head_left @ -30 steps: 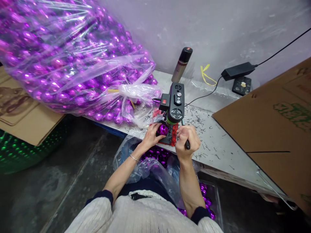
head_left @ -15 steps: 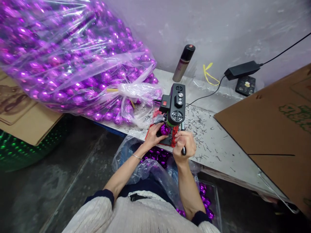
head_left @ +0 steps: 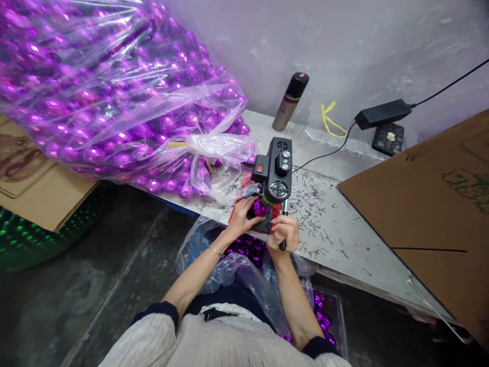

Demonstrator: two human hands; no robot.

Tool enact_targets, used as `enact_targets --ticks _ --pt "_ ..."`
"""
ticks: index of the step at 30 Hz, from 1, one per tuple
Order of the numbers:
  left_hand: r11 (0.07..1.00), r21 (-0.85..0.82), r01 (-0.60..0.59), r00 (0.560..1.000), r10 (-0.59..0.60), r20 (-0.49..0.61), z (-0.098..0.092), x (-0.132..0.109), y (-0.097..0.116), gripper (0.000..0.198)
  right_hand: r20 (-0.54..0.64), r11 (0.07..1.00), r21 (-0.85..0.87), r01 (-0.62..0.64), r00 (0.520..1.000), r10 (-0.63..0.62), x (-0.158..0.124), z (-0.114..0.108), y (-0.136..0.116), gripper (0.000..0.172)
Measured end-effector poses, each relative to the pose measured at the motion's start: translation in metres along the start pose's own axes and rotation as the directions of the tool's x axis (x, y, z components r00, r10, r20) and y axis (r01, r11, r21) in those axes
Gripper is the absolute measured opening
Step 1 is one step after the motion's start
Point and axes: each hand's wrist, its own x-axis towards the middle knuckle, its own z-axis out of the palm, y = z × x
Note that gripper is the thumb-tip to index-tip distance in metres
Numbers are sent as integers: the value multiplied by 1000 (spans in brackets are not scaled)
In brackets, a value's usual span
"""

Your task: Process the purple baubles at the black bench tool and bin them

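Note:
Under the head of a small black bench press (head_left: 280, 168) sits a shiny purple ball (head_left: 260, 208). My left hand (head_left: 241, 219) holds the ball between thumb and fingers, at the machine's dark base plate (head_left: 263, 224). My right hand (head_left: 284, 233) is wrapped round the black lever handle (head_left: 283, 244) at the machine's right side. Red material (head_left: 275, 210) lies around the base. The underside of the press head and the ball's top are partly hidden by the housing.
A huge clear bag of purple balls (head_left: 126, 102) fills the left of the table (head_left: 344, 239). Small dark pins (head_left: 311, 204) lie scattered right of the machine. A spray can (head_left: 290, 102), power adapter (head_left: 383, 113) and cardboard box (head_left: 431, 188) stand behind and right. More purple balls (head_left: 246, 248) lie in my lap.
My right hand and the lever handle have shifted slightly left and toward the machine. My left hand stays on the ball. The whole view has moved a little.

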Motion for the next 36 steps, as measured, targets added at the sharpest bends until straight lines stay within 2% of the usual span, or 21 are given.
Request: enact_targets --ticks 8,13,15,17,19,21,24,26,28,29,31,34,36 --pt "1000 -10 3 1000 -3 -6 1 1 1 61 -51 999 41 0 999 2 -3 6 3 28" --pt "1000 -25 -1 1000 0 -20 2 3 0 60 18 994 42 97 995 -97 -7 7 7 26" --pt "999 -30 15 1000 -15 -14 2 6 0 62 1 998 48 46 999 -46 0 4 1 28" --pt "999 -44 22 1000 -22 -9 2 4 0 63 -8 997 35 -68 998 68 16 0 -9 28" --pt "998 -54 14 1000 -16 -27 1 -7 2 63 26 985 16 -172 985 171 36 -6 -21 29" --pt "1000 -31 -4 998 2 -58 -3 -29 5 62 73 978 21 -207 976 205 53 -11 -30 31" --pt "995 62 -73 997 74 -17 -14 -68 11 72 86 984 27 -177 981 174 61 -14 -34 31" --pt "984 116 -138 990 133 52 -24 -79 13 89 84 991 19 -133 988 131 55 -13 -32 29" --pt "975 176 -139 990 132 50 -37 -63 12 84 93 995 10 -98 991 97 46 -12 -30 28" --pt "971 219 -97 995 96 17 -44 -45 9 69 94 996 9 -89 992 87 42 -12 -28 27" --pt "936 347 62 997 -40 -71 -57 6 1 38 95 997 13 -81 992 79 38 -12 -27 26" --pt "790 527 312 946 -309 -98 -72 86 -16 33 109 998 12 -69 992 68 38 -14 -27 26" --pt "779 540 319 941 -327 -85 -75 122 -26 33 124 998 10 -65 990 63 40 -14 -28 26"
